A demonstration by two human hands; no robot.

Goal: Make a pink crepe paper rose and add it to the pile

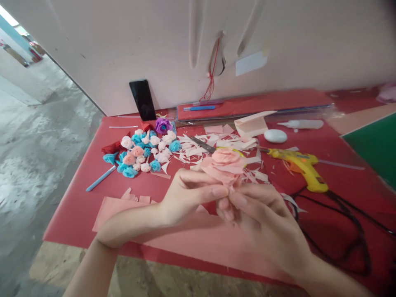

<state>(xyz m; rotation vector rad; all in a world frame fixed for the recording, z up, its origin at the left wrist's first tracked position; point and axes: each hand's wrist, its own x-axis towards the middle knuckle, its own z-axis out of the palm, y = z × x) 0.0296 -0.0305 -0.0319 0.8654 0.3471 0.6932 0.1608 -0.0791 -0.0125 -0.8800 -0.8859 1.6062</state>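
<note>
A pink crepe-paper flower [225, 165] is pinched at its base between the fingertips of both hands, above the red table covering. My left hand [188, 194] holds it from the left, the thumb pressed near the bottom of the petals. From the other side my right hand [260, 214] grips the same base with thumb and fingers. Behind the flower lie scissors [202, 143], their handles partly hidden by it. Sheets of pink paper [216, 239] spread under my hands.
Small paper roses [145, 150] in blue, white and pink cluster at left, near a purple rose [163, 126]. Paper scraps [192, 148] litter the middle. A yellow glue gun [305, 167] with a black cord [355, 231] lies right. A phone [142, 100] leans against the white panel [154, 49].
</note>
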